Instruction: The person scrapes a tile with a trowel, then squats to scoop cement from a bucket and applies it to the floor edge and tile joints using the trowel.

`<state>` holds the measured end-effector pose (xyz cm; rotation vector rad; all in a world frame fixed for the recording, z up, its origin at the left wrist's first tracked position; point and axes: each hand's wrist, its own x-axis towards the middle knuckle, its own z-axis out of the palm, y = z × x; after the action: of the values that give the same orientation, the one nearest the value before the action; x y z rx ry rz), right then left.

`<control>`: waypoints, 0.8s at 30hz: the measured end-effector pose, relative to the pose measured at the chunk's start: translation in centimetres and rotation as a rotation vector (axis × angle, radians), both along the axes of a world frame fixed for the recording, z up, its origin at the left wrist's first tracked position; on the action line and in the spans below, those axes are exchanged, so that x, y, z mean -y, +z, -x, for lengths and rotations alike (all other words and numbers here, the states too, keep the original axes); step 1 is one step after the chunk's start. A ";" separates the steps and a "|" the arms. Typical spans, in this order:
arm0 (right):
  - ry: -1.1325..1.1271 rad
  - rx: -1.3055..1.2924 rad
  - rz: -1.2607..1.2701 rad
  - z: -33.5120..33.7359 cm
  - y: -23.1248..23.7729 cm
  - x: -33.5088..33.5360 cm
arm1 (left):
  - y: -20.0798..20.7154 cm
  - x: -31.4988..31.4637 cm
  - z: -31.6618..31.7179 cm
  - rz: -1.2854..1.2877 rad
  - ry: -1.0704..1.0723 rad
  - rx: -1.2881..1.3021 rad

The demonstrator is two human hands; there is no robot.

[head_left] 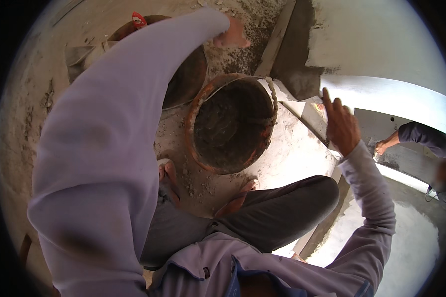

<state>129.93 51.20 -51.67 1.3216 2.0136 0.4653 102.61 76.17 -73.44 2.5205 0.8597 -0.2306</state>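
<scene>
My left arm reaches far forward across the view. At its end my left hand is over the debris-strewn floor, beside a strip of wet, dark grey plaster. Its fingers are blurred and turned away, so their grip is hidden. My right hand is raised at the lower edge of the partly plastered wall. Its index finger is stretched out and the other fingers are apart; I see nothing held in it. Between my arms stands a round, mortar-stained bucket with a rope handle and grey residue inside.
A second round tub is partly hidden behind my left sleeve, with a red object at its rim. Crumbs of mortar lie around my feet. To the right, another person's hand in a dark sleeve is near a grey surface.
</scene>
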 end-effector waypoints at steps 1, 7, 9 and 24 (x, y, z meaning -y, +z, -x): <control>-0.076 -0.018 0.057 0.1 -0.8 0.2 | 0.3 1.6 0.2 0.055 0.076 0.017; 0.007 0.088 0.052 1.1 -3.5 0.4 | 6.1 7.5 0.8 0.302 0.212 -0.032; -0.017 0.136 0.041 1.3 -3.6 0.1 | 6.9 7.6 0.4 0.344 0.168 -0.071; -0.148 -0.171 -0.122 1.5 7.7 5.5 | 6.5 8.5 -1.5 0.555 0.112 -0.029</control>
<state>128.42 45.74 -43.95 1.6217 2.0321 0.4240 104.12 67.70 -66.94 1.9536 0.8105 -0.4076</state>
